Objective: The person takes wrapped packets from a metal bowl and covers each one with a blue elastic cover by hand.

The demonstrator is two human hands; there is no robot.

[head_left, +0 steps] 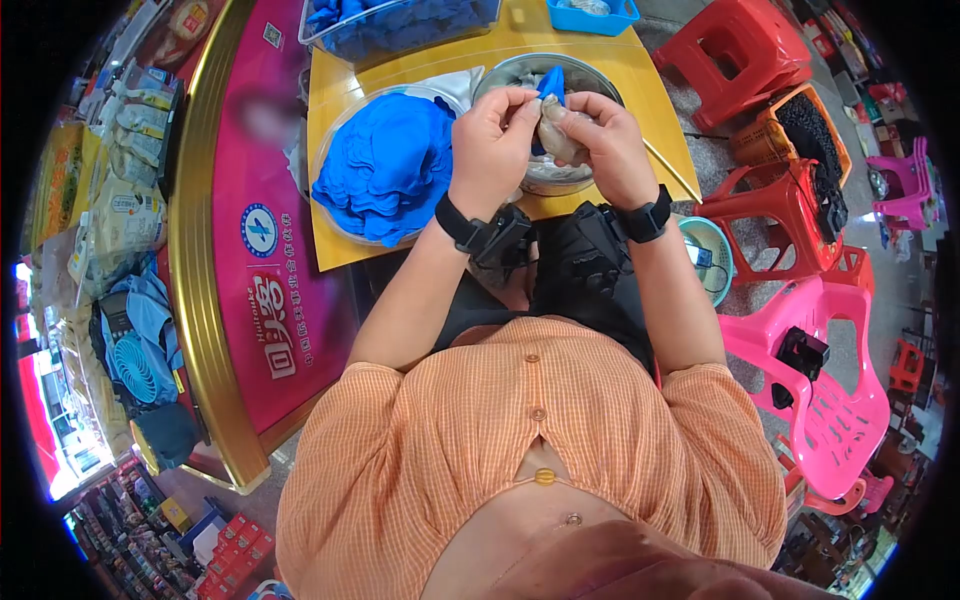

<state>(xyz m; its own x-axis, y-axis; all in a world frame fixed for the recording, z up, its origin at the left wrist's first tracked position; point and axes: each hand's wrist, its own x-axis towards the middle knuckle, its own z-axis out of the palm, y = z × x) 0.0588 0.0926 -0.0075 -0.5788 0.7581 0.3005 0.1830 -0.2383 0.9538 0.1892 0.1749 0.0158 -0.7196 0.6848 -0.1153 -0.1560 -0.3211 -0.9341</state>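
Note:
Both my hands are raised over the near part of a round metal pot (574, 188). Between my fingertips is a soft, greyish, translucent lump (562, 140), with a bright blue piece (551, 82) showing at its top. My left hand (495, 140) pinches the lump's left side with thumb and forefinger. My right hand (612, 145) closes around its right side. To the left of my left hand, a large heap of thin blue pieces (385, 160) fills a clear round container. What else lies in the pot is largely hidden by my hands.
A clear bin of blue pieces (400, 35) and a small blue basket (595, 18) stand on the far side of the yellow table (330, 85). A wooden stick (672, 172) lies at its right edge. Red stools (735, 55) and a pink chair (840, 420) are to the right.

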